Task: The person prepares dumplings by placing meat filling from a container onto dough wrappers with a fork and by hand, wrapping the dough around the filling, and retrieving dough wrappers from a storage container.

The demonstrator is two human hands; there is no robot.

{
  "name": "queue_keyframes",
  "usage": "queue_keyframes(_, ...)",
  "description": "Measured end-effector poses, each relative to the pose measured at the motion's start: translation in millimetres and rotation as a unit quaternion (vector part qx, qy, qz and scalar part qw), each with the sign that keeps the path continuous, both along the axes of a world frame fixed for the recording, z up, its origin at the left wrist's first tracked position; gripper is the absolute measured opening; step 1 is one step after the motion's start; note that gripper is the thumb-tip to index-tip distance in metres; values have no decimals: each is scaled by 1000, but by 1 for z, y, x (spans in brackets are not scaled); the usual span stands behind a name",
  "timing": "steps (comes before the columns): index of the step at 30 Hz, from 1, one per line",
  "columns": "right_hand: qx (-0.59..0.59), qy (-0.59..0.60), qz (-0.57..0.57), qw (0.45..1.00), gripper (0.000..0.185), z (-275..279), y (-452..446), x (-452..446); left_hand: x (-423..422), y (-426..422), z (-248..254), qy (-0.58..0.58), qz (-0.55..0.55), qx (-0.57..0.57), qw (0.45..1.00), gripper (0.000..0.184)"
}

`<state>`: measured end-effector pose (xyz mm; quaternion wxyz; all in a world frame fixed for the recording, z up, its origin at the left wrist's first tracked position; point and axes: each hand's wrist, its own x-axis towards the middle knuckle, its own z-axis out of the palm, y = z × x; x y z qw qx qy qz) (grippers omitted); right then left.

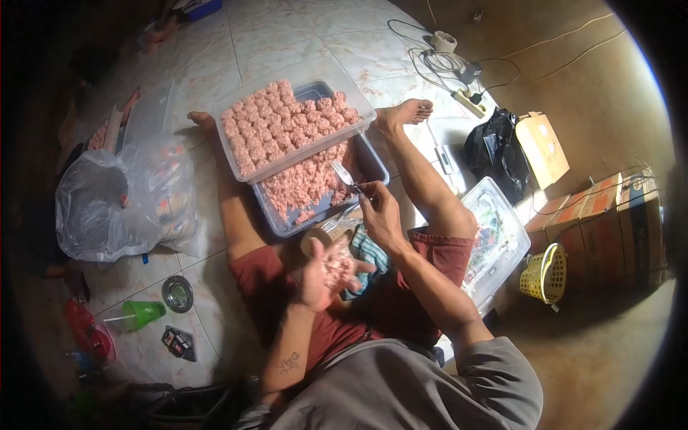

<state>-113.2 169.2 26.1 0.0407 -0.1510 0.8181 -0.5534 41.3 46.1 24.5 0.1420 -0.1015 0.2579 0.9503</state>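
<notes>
My left hand is palm up above my lap, with a lump of pink mince resting on the palm and fingers; the fingers are slightly blurred. In my right hand is a metal fork, its tines pointing up over the edge of a blue-grey tub. Loose pink mince fills much of that tub. Across its far side sits a clear plastic container with rows of shaped mince balls; a gap shows at its back.
More forks and a striped cloth lie between my legs. At left are a clear plastic bag, a green cup and a glass ashtray. A lidded clear box, yellow basket and power strip lie right.
</notes>
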Motion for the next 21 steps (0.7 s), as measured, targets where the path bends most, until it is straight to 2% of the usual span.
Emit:
queue_keyframes(1,45,52,-31,997,17,4,-3,2,-2,7,2,34,-24,14,999,111)
queue_keyframes(2,39,133,-35,990,19,-2,-5,1,-3,15,0,29,-24,40,998,112)
queue_keyframes(7,58,184,-45,980,18,5,-8,0,-2,26,4,28,5,69,997,107)
queue_keyframes(9,75,216,-48,972,18,8,-7,0,0,24,2,63,28,151,986,102)
queue_keyframes(11,71,230,-36,970,18,11,-4,-1,0,16,10,76,48,184,979,99)
queue_keyframes(12,40,235,-14,971,18,15,0,0,-2,8,13,93,68,215,970,96)
queue_keyframes(13,5,164,-5,986,17,29,1,9,-2,-2,14,65,102,193,974,93)
queue_keyframes(15,8,176,44,983,13,36,6,20,-8,-23,1,97,141,159,972,92)
queue_keyframes(17,34,229,122,965,15,35,7,27,-14,-36,2,112,136,121,977,92)
queue_keyframes(18,84,269,143,949,15,27,5,27,-16,-38,1,122,122,92,981,93)
queue_keyframes(19,85,267,143,949,15,22,3,24,-17,-37,0,120,121,94,981,93)
queue_keyframes(21,196,320,115,920,13,17,-2,14,-16,-33,-5,50,152,22,987,93)
